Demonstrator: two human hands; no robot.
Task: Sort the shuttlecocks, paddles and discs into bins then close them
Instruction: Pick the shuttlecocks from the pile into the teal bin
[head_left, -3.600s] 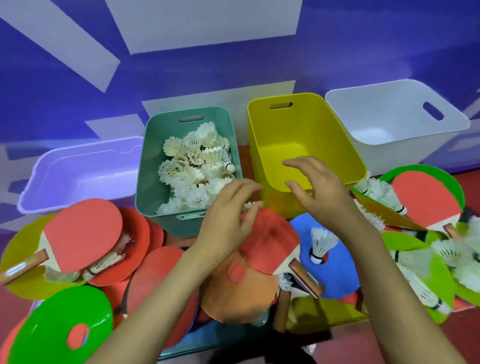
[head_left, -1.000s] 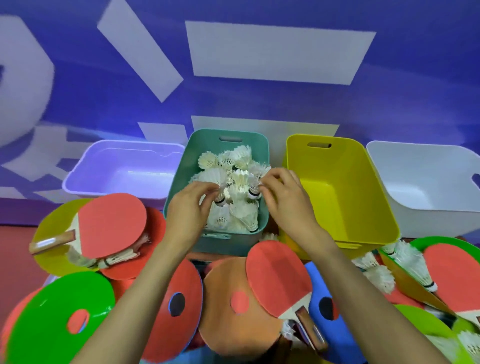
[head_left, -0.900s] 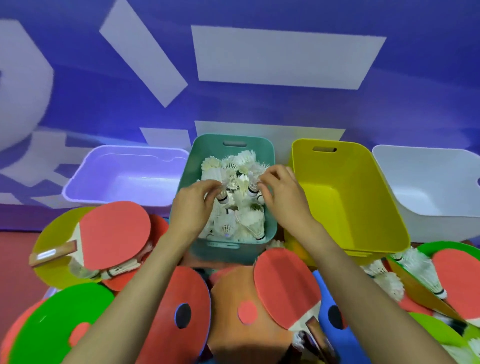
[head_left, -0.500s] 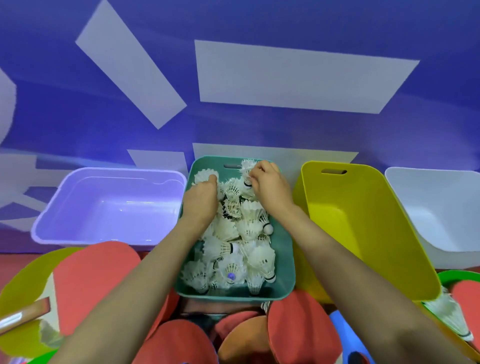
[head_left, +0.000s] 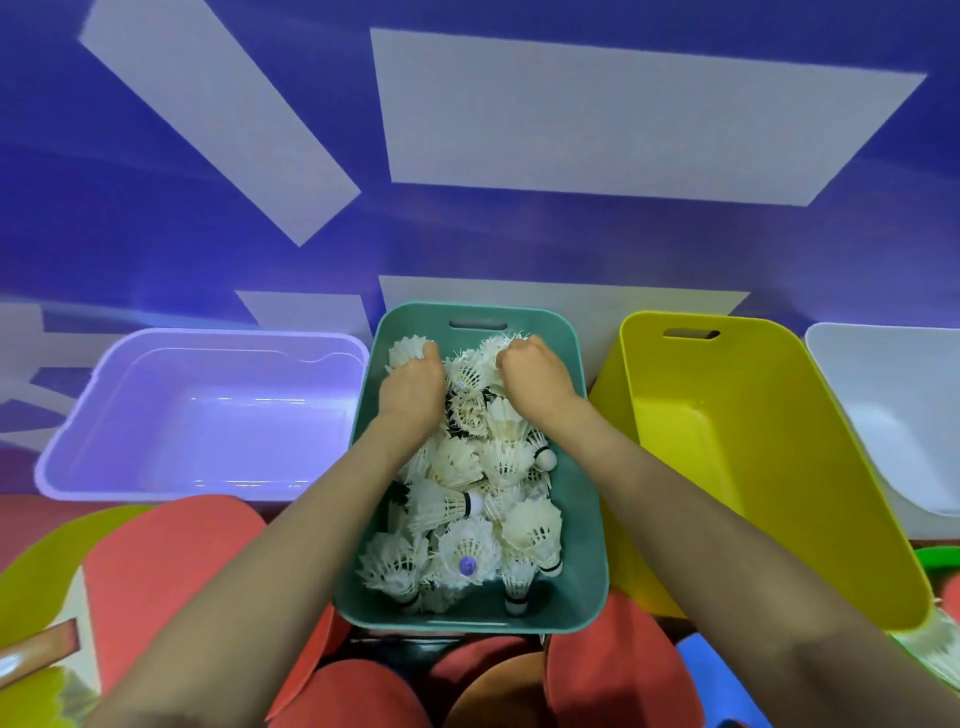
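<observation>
**Teal bin getting both hands' shuttlecocks**

Teal bin sits mid-row at the far side of the desk, heaped with white shuttlecocks. Left hand and right hand are both down in its far end. On each hand the fingers are curled narrow round feathers at the top of the pile. A second ago the hands hovered over the bin's near half, each pinching a shuttlecock. Since then they have reached further in and lower. Release is not visible yet.

Meaning for the task: this looks like the drop-off of one more pair, so shuttlecock sorting is well along but not done. A few feathers show at the right edge by the yellow bin.

The yellow bin, the lilac bin to the left and the white bin to the far right show nothing inside. Red paddles and coloured discs lie on the near desk, unsorted. No lids in view, and no bin is closed.

Next, probably: let go, pull back, fetch the strays on the right.
</observation>
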